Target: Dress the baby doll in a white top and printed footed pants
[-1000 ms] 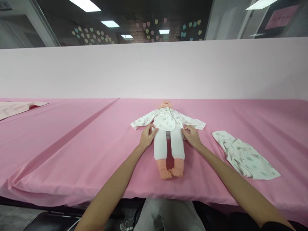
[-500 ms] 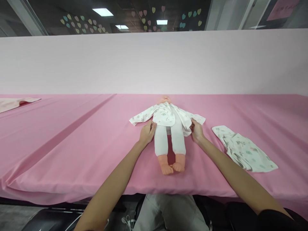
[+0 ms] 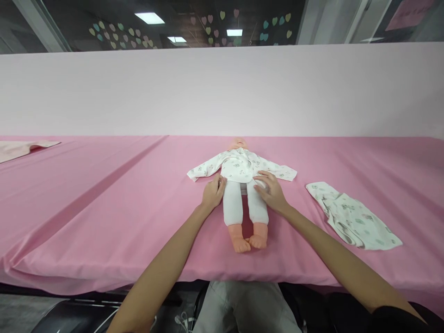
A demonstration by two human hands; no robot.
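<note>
A baby doll (image 3: 242,217) lies on its back with its feet toward me, in white leggings and a white printed baby shirt (image 3: 237,168) with both sleeves spread out sideways. At the doll's hip on the left, my left hand (image 3: 213,190) is closed at the shirt's lower side edge, thumb and fingers together; part of its grip is hidden. My right hand (image 3: 272,190) rests with fingers apart over the shirt's front hem and the top of the doll's leg on the right. The two shirt fronts now meet over the chest.
A folded white printed baby garment (image 3: 354,217) lies to the right on the pink cloth (image 3: 114,222) covering the table. At the far left edge is a pale cloth (image 3: 24,149). A white wall panel (image 3: 222,92) stands behind the table.
My right hand has moved left from the doll's side, bringing the right shirt front over the body, and its fingers have spread. My left hand has stayed in place.
</note>
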